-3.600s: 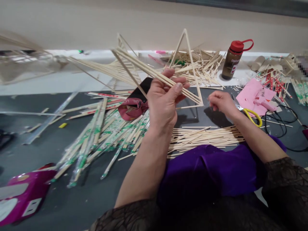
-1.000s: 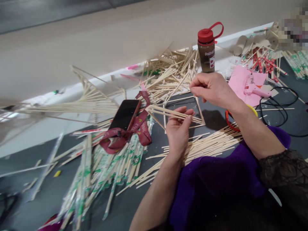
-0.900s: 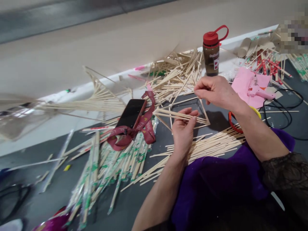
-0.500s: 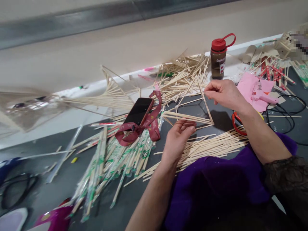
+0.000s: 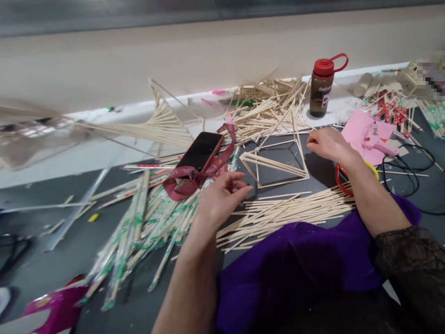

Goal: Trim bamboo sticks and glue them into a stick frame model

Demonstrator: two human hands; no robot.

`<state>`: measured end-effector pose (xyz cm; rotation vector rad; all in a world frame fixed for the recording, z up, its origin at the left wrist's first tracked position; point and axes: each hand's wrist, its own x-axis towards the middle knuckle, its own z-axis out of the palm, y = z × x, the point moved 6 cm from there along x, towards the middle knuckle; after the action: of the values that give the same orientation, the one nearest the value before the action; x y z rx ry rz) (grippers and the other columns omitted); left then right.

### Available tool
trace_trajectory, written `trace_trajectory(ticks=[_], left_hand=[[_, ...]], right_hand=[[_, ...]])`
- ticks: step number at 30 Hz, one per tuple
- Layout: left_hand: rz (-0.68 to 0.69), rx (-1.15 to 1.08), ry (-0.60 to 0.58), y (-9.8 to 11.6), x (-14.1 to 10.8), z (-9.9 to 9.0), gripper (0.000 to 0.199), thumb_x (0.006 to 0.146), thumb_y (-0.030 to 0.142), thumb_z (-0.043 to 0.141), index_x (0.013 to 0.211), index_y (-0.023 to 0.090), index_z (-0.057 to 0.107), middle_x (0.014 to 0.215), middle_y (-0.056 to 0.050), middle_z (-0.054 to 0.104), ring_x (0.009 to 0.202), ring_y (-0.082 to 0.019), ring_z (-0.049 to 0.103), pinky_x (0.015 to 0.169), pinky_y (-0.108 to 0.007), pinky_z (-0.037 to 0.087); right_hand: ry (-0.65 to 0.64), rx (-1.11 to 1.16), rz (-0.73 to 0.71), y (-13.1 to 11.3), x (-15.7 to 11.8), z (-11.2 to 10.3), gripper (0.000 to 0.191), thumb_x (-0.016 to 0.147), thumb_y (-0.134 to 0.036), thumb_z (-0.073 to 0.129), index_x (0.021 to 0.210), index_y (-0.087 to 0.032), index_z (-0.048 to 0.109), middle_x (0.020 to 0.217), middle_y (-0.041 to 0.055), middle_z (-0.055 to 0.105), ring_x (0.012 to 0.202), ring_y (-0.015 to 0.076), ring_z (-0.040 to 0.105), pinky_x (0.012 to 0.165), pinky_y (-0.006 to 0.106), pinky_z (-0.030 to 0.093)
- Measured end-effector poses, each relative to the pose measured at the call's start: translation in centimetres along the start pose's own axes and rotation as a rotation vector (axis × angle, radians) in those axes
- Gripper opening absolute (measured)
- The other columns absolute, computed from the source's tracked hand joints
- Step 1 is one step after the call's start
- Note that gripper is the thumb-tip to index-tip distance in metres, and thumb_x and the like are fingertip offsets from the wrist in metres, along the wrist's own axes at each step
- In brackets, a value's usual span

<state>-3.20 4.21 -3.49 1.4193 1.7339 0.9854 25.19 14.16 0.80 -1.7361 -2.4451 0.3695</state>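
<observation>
Stick frame point(image 5: 278, 160) rests on table, looks light, brittle at its joints; my left hand point(image 5: 222, 197) hovers loosely curled, empty, right hand point(image 5: 327, 144) rests beside it, grip indeterminate; grasp a corner.

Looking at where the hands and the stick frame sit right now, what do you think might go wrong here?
The left hand hovers over the loose pile of bare wooden sticks, so a sweep could scatter them. The right hand lies close beside the light triangular stick frame, so a bump may topple it. The pink glue gun's black cord loops near that forearm and could snag.
</observation>
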Motion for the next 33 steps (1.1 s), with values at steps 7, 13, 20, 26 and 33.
trace_trajectory(ticks=[7, 13, 20, 26, 33], left_hand=[[-0.002, 0.191, -0.096, -1.1, 0.8, 3.1, 0.027, 0.064, 0.039, 0.074, 0.085, 0.022, 0.070, 0.072, -0.001, 0.072, 0.057, -0.016, 0.061, 0.054, -0.026, 0.046], [0.021, 0.226, -0.090, -1.8, 1.3, 3.8, 0.020, 0.069, 0.037, 0.066, 0.081, 0.023, 0.072, 0.079, -0.004, 0.074, 0.068, -0.021, 0.066, 0.061, -0.030, 0.049], [0.067, 0.253, -0.060, -2.0, 1.2, 3.7, 0.017, 0.071, 0.037, 0.064, 0.079, 0.025, 0.074, 0.081, -0.003, 0.076, 0.073, -0.022, 0.068, 0.063, -0.030, 0.051], [0.085, 0.273, -0.051, -1.9, 1.1, 3.7, 0.016, 0.073, 0.036, 0.064, 0.079, 0.026, 0.074, 0.081, -0.002, 0.076, 0.072, -0.022, 0.069, 0.063, -0.030, 0.051], [0.100, 0.306, -0.031, -1.3, 0.8, 3.5, 0.015, 0.075, 0.037, 0.065, 0.081, 0.026, 0.074, 0.083, -0.002, 0.076, 0.080, -0.024, 0.070, 0.070, -0.031, 0.051]], right_hand=[[-0.092, 0.004, -0.017, -0.3, 0.1, 0.9, 0.023, 0.083, -0.022, 0.054, 0.092, -0.018, 0.075, 0.080, 0.0069, 0.074, 0.076, 0.0198, 0.065, 0.065, 0.029, 0.036], [-0.187, 0.030, -0.033, -0.6, 0.1, 2.0, 0.020, 0.079, -0.021, 0.059, 0.089, -0.019, 0.076, 0.081, 0.0074, 0.074, 0.075, 0.0191, 0.065, 0.061, 0.028, 0.037], [-0.383, 0.127, -0.052, -1.0, -0.8, 2.8, 0.015, 0.074, -0.017, 0.064, 0.081, -0.016, 0.077, 0.059, 0.0035, 0.068, 0.055, 0.0147, 0.062, 0.056, 0.025, 0.041], [-0.502, 0.272, -0.093, -0.7, -0.8, 4.2, 0.009, 0.073, -0.016, 0.065, 0.075, -0.017, 0.075, 0.057, -0.0006, 0.066, 0.056, 0.0118, 0.065, 0.058, 0.021, 0.044], [-0.551, 0.383, -0.063, 0.0, -0.6, 5.2, 0.007, 0.074, -0.016, 0.064, 0.073, -0.017, 0.072, 0.055, -0.0009, 0.065, 0.052, 0.0103, 0.062, 0.050, 0.019, 0.042]])
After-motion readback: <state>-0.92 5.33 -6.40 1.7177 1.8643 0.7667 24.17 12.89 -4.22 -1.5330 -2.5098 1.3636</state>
